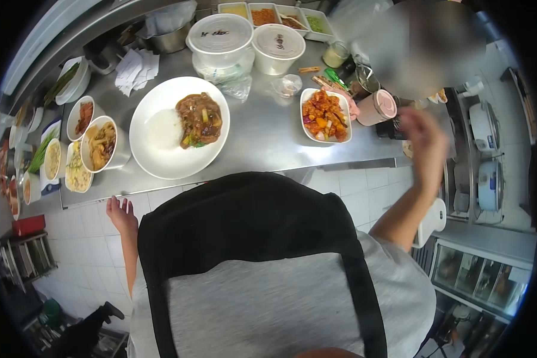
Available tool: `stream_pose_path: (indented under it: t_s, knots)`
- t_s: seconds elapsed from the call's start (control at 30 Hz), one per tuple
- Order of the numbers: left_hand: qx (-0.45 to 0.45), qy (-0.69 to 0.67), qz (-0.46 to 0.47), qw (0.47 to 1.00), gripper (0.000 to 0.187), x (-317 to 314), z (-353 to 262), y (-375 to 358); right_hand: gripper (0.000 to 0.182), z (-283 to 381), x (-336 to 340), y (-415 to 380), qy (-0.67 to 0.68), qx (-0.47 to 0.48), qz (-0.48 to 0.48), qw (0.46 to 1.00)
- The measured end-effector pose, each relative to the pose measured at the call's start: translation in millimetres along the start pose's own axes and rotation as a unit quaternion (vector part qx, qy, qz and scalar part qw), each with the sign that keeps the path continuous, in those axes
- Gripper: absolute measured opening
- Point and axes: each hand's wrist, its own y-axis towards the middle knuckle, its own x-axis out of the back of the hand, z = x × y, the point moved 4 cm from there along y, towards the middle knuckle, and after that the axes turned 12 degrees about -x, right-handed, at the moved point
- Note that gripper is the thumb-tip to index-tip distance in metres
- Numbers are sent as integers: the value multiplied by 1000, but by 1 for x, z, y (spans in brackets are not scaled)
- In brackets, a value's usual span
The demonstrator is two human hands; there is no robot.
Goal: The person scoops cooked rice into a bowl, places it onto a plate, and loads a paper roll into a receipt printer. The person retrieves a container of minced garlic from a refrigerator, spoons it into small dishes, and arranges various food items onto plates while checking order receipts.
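My left hand (123,216) hangs just off the counter's front edge, fingers loosely apart and holding nothing. Raised at the right end of the counter, my right hand (426,140) is smeared by motion, so its grip cannot be made out. Nearest to it stands a pink-filled container (377,108) with a pale top. A square white bowl (349,136) of glazed, reddish chunks sits left of that. On a large round white plate (155,95) lie a mound of white rice (165,129) and a brown saucy stir-fry (200,119).
Lidded white tubs (219,36) stand at the back beside trays of chopped ingredients (262,17). Paper slips (137,70) lie behind the plate. Food-filled tubs (104,146) crowd the left side. A glass-topped fridge (477,277) and rice cookers (490,185) are at the right.
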Motion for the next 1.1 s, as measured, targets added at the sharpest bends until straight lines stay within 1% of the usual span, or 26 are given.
stream_pose_path:
  t_s: [0.07, 0.1, 0.13, 0.17, 0.2, 0.23, 0.27, 0.3, 0.33, 0.37, 0.4, 0.43, 0.47, 0.5, 0.57, 0.6, 0.63, 0.67, 0.7, 0.73, 0.77, 0.8, 0.83, 0.9, 1.0, 1.1]
  knots:
    - [-13, 48, 10, 999, 48, 1, 13, -3, 20, -90, -61, 4, -58, -65, 194, 977]
    - [-24, 64, 14, 998, 48, -1, 20, -4, 25, -124, -90, 2, -46, -153, 275, 948]
    - [-28, 79, 13, 996, 45, -4, 28, -5, 28, -161, -121, -2, 84, -209, 302, 926]
    - [-30, 94, 9, 995, 42, -4, 38, -7, 32, -192, -145, -6, 212, -258, 327, 884]
    - [-16, 110, 72, 991, 33, -6, 49, -10, 35, -206, -165, -8, 323, -313, 352, 821]
    - [-5, 129, 134, 983, 28, -2, 60, -12, 40, -208, -180, -11, 430, -360, 375, 738]
    - [-154, 264, 316, 898, 26, -8, 65, -15, 42, -201, -184, -11, 471, -345, 381, 717]
    - [-294, 385, 466, 741, 29, -3, 87, -20, 44, -194, -186, -13, 512, -327, 386, 694]
    - [-536, 393, 477, 575, 33, 19, 156, -5, 43, -191, -189, -14, 539, -315, 392, 676]
    - [-233, 337, 543, 733, 32, 7, 175, -19, 42, -188, -194, -11, 569, -289, 396, 660]
    - [-14, 176, 588, 789, 32, -11, 206, -33, 45, -190, -195, -11, 552, -281, 402, 674]
    - [22, -63, 647, 759, 22, -73, 177, -83, 46, -180, -190, -12, 560, -256, 389, 685]
    - [212, -165, 495, 826, 11, -93, 166, -143, 46, -179, -191, -14, 575, -242, 387, 679]
    - [-24, -154, 641, 752, 13, -142, 92, -198, 48, -187, -200, -15, 561, -207, 391, 700]
    - [24, 5, 674, 738, 30, -189, 72, -231, 52, -183, -210, -16, 560, -194, 382, 709]
    - [34, 67, 685, 724, 43, -207, 72, -247, 47, -185, -214, -18, 512, -187, 399, 738]
    - [62, 47, 670, 739, 45, -224, 63, -260, 41, -184, -217, -17, 460, -182, 414, 764]
    - [93, 27, 653, 751, 47, -237, 49, -277, 30, -174, -204, -16, 384, -180, 431, 797]
    - [125, 5, 635, 762, 49, -244, 43, -287, 30, -169, -195, -5, 303, -55, 347, 886]
    - [119, 1, 633, 765, 50, -248, 44, -287, 29, -163, -186, 2, 212, 71, 249, 942]
    - [113, -2, 630, 768, 52, -254, 47, -283, 28, -155, -180, 5, 115, 194, 141, 964]
    - [108, -5, 627, 772, 53, -259, 50, -279, 31, -146, -176, 12, 136, 224, 74, 962]
    - [98, 13, 616, 781, 52, -263, 52, -275, 31, -135, -170, 17, 71, 239, 18, 968]
    - [80, 49, 595, 798, 50, -270, 54, -269, 30, -117, -156, 21, -58, 262, -93, 959]
    - [71, 84, 571, 814, 45, -278, 55, -261, 31, -142, -193, 26, -74, 230, -44, 969]
    - [75, 108, 577, 806, 35, -284, 49, -261, 33, -157, -204, 37, 18, 229, 28, 973]
